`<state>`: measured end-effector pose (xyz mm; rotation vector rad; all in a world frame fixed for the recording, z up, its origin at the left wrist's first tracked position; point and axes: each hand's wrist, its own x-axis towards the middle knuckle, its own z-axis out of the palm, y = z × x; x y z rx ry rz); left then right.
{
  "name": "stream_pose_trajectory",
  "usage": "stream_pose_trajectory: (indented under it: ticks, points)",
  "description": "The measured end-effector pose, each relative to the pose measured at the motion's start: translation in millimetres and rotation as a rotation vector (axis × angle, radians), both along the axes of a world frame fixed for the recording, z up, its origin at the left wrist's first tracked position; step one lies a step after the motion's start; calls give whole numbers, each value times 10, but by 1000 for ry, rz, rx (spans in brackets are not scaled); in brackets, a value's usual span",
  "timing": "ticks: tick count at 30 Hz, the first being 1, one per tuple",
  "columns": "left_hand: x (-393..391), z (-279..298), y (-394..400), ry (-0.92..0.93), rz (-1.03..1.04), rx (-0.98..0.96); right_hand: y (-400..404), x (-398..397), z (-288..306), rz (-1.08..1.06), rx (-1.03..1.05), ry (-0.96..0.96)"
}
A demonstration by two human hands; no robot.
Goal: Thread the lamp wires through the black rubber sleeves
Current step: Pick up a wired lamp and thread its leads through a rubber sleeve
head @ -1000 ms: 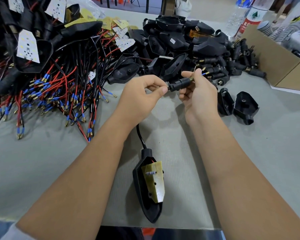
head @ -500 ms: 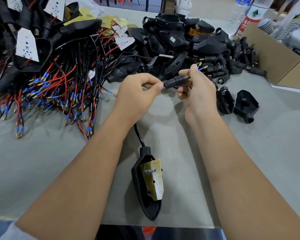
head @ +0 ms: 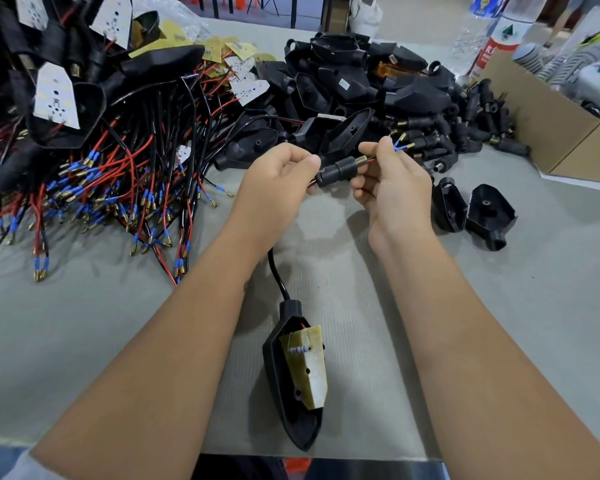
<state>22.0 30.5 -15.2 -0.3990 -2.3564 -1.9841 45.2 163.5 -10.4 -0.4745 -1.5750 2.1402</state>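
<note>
A black rubber sleeve [head: 336, 170] with a brass end hangs between my two hands above the table. My left hand [head: 278, 183] pinches its near end, where red and black wire enters. My right hand [head: 392, 178] pinches the wire tips [head: 403, 143], blue-capped with brass ends, which stick out of the sleeve's far end. A black cable [head: 277, 275] runs from under my left hand down to a black lamp housing [head: 293, 379] lying open on the table, with a yellow circuit board in it.
A heap of wired lamps with red and black leads [head: 94, 178] fills the left. Empty black housings and loose sleeves [head: 378, 95] pile up at the back. Two housings [head: 473, 211] lie to the right. A cardboard box [head: 548, 133] and bottles stand at the far right.
The wire tips have come out of the sleeve's far end and my right hand has drawn them further through. Both hands sit slightly higher over the table.
</note>
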Motion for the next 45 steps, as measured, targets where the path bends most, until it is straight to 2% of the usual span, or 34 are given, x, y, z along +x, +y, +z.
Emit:
stream_pose_trajectory:
  ticks: [7,11,16,20,28,31,34,39,43,45]
  points:
    - [17,-8,-10,21,-135,-61,-23,21,-8,-20,62,8]
    - [9,-46,-5,43,-150,-139,-15,11,10,-14,1,11]
    - [-6,-39,-3,77,-97,-133,-24,13,45,121,-21,39]
    - [-3,-17,-11,-22,-116,-25,-20,-1,10,74,36,21]
    - [22,23,10,-109,-228,-25,0,-50,-5,-30,-168,115]
    - [0,7,6,-102,-201,-46,22,-72,-9,-50,-228,174]
    - [-3,-5,13,-58,-134,-45,14,-84,-23,8,-242,153]
    - [-26,-25,-3,43,-114,-70,-20,-64,-30,144,-74,2]
    - [-25,-29,0,61,-125,-113,-45,-49,-57,229,138,-21]
    - [-18,-21,6,52,-140,-119,-53,-42,-59,224,180,-30]
